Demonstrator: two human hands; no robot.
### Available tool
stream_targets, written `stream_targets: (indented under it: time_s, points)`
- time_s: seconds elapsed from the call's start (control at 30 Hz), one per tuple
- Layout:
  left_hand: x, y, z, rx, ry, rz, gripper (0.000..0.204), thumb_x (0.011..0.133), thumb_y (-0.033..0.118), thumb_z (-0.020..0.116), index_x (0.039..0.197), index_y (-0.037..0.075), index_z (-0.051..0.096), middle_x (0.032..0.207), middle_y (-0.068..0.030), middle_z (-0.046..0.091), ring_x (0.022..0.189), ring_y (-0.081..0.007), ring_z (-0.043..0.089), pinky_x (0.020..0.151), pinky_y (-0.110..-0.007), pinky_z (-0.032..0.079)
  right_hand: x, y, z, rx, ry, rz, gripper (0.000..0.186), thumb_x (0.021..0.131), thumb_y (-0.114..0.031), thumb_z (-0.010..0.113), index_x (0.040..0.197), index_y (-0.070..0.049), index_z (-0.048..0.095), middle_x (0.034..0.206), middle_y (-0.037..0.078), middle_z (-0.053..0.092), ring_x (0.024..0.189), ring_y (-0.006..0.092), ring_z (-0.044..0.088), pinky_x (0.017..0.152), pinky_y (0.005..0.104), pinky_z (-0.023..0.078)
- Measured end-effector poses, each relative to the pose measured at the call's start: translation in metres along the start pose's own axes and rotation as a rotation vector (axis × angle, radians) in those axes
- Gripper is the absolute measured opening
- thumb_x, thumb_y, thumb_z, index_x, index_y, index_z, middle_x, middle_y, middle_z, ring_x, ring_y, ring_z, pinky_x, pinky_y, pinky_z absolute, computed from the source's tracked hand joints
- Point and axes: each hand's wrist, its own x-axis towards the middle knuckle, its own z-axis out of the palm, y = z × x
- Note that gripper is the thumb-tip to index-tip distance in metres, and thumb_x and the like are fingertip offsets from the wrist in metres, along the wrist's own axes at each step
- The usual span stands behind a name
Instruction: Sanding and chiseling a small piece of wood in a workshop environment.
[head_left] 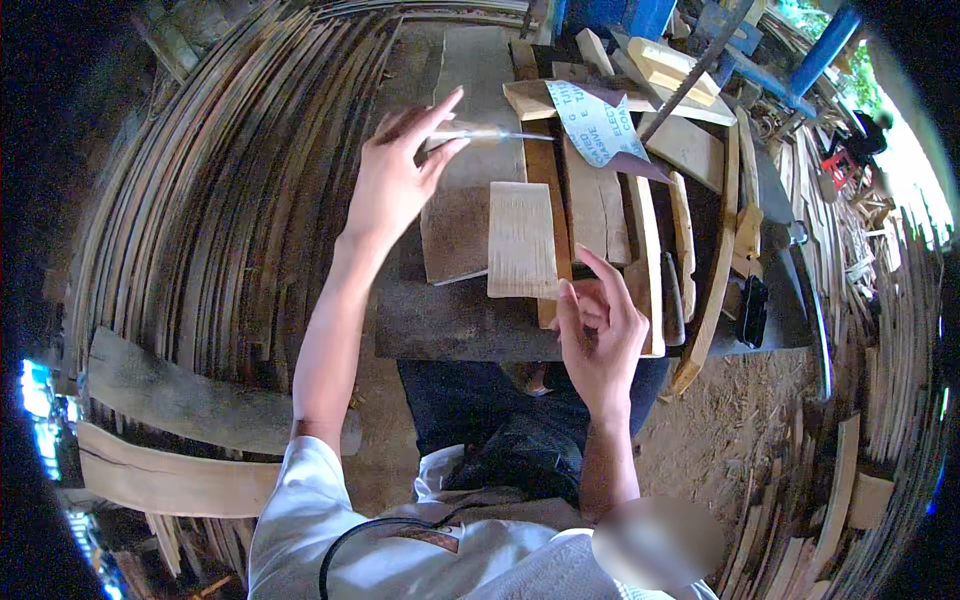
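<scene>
Bottom of frame: pale shirt (410,565) with a dark cord, dark trousers (450,400) above it. Right hand (605,330) just right of centre: thumb and forefinger spread apart, other fingers curled; fingertips near the lower right corner of a small ridged wooden board (522,240), contact unclear. The board lies pale side up at frame centre, on a dark bench (430,335) strewn with wood pieces. Left hand (392,180) upper centre-left, raised: thumb and fingertips pinched narrow on a slim tool (472,133), its thin shaft pointing right. Tool too blurred to identify. Right of its tip, a printed abrasive sheet (597,125), curled, lies over wood pieces. Long stacked strips (230,190) fill the upper left; blue metal frame (790,85) upper right.
</scene>
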Motion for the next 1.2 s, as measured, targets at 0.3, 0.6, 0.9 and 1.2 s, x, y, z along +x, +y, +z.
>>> stream_targets:
  time_s: [0.3,0.6,0.9,1.2]
  points:
    - [-0.016,0.111,-0.017,-0.034,0.122,0.275,0.053,0.077,0.007,0.072,0.128,0.018,0.066,0.114,-0.0021,0.062,0.107,-0.0205,0.061,0.088,-0.03,0.059,0.042,-0.02,0.02,-0.293,0.285,-0.5,0.061,0.081,-0.003,0.07,0.139,-0.013,0.052,0.133,0.018,0.051,0.102,0.0273,0.065,0.081,0.0363,0.055]
    - [-0.077,0.118,-0.008,-0.399,-0.017,-0.022,0.045,0.075,0.02,0.081,0.119,0.02,0.07,0.133,-0.006,0.059,0.116,-0.0282,0.061,0.098,-0.04,0.053,0.023,0.012,0.0,-0.118,0.458,-0.548,0.029,0.085,0.001,0.071,0.111,-0.001,0.057,0.116,0.019,0.062,0.095,0.0266,0.067,0.076,0.0345,0.059]
    - [-0.121,0.09,0.032,-0.244,-0.14,-0.126,0.032,0.079,0.013,0.075,0.111,0.014,0.073,0.124,-0.003,0.064,0.122,-0.0255,0.057,0.102,-0.039,0.051,0.001,0.02,0.0,0.199,0.257,-0.476,0.035,0.091,0.003,0.062,0.114,-0.004,0.036,0.117,0.026,0.052,0.07,0.0341,0.07,0.054,0.0389,0.064]
    - [-0.123,0.091,0.032,-0.244,-0.072,-0.219,0.03,0.078,0.007,0.076,0.108,0.006,0.072,0.118,-0.0065,0.067,0.117,-0.0265,0.062,0.096,-0.036,0.055,-0.009,0.011,-0.006,-0.103,0.099,-0.611,0.021,0.086,-0.013,0.072,0.099,-0.001,0.058,0.109,0.022,0.058,0.076,0.0291,0.071,0.061,0.0368,0.06]
